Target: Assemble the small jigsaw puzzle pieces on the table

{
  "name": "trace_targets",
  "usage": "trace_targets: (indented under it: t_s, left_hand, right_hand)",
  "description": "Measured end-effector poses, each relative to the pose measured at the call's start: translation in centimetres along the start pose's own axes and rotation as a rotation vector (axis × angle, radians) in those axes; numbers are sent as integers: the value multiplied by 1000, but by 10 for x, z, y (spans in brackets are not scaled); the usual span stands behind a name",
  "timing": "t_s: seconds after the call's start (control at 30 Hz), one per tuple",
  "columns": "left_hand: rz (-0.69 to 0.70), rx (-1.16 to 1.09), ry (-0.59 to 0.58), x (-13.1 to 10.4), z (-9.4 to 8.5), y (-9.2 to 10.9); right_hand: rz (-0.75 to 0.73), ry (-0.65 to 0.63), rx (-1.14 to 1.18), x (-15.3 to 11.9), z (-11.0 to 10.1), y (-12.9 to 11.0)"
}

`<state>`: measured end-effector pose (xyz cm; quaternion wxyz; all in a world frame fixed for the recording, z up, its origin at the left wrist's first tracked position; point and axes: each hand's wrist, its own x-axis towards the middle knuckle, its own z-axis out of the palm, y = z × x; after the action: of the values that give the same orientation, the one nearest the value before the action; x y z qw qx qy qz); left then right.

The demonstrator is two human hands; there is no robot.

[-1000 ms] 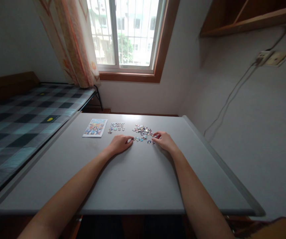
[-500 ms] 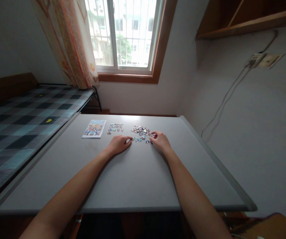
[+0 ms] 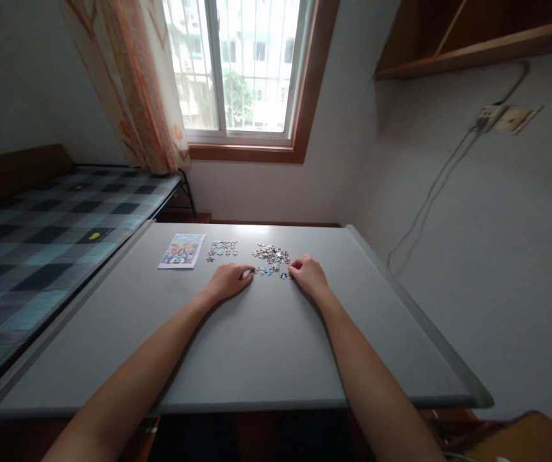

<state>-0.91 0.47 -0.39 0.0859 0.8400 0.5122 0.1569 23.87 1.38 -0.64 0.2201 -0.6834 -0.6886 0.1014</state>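
Small knobbed puzzle pieces (image 3: pixel 272 253), multicoloured, lie in a loose heap at the frame's centre on a smooth grey table (image 3: pixel 256 346); more spread pieces (image 3: pixel 222 248) sit left of it. Both hands curl, left hand (image 3: pixel 230 281) and right hand (image 3: pixel 308 273) flanking the nearer pieces; whether either pinches one I cannot tell. A flat printed sheet (image 3: pixel 182 251) lies left of centre, a checked mattress (image 3: pixel 64 224) fills the left edge, a wooden shelf (image 3: pixel 487 51) the upper right.

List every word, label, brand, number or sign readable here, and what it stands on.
No text is readable.
Picture sheet: apparent lettering along its top, too blurred.
Puzzle pieces: too small to read.
Window's lower rail: tiny mark, too small.
Mattress: yellow emblems, nothing legible.
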Motion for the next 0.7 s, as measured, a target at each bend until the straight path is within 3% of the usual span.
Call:
trace_targets:
  t_s: [0.4,0.7]
  left_hand:
    - [-1,-11,-4,1,1,0]
    - [-4,-17,-13,0,-2,2]
  right_hand:
    - [-12,10,7,-3,2,-3]
    - [71,45,26,-3,4,-4]
